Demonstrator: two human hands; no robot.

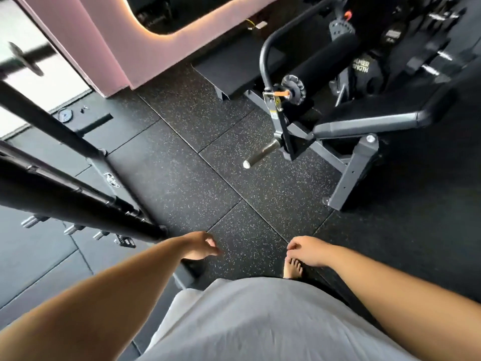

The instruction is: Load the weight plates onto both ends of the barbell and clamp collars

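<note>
Hands hang empty over the speckled rubber floor [182, 165]: left hand [201, 246] and right hand [308, 250] both loosely curled, gripping nothing. Barbell [41, 52] (blurred, a thin disc [26, 59] on it) crosses the upper left corner above the black rack upright [52, 125], and a small round plate [64, 115] lies flat on the floor beside that upright, well apart from both hands.

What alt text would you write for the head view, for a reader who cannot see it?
Both hands hold nothing: the left hand and right hand hang loosely over a speckled gym floor. A black rack stands at left, a padded machine at right.
</note>
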